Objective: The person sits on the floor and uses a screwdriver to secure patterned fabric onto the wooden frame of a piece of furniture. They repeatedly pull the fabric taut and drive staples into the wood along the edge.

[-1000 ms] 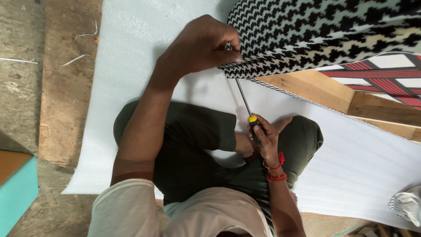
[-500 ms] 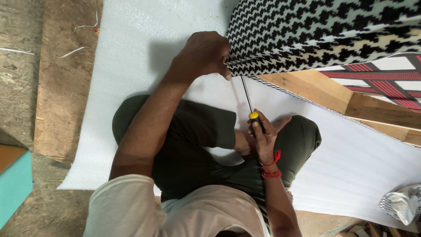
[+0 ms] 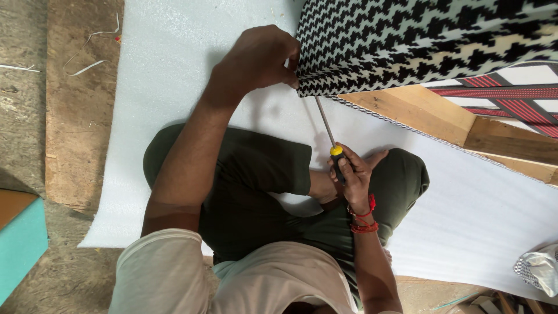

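Left hand pinches houndstooth fabric edge at 12 o'clock; right hand fist-closed around screwdriver, shaft angled toward 11.

A white foam sheet covers the wooden floor (scraps lie beside it).

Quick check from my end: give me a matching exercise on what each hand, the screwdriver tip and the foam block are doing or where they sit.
Things:
1. left hand
2. right hand
3. screwdriver tip
4. teal foam block

States or places:
A. at the frame's lower left edge
B. pinching the checked fabric at its corner
C. under the fabric edge
D. wrapped round the yellow-capped handle

Pairs: 1-B, 2-D, 3-C, 4-A
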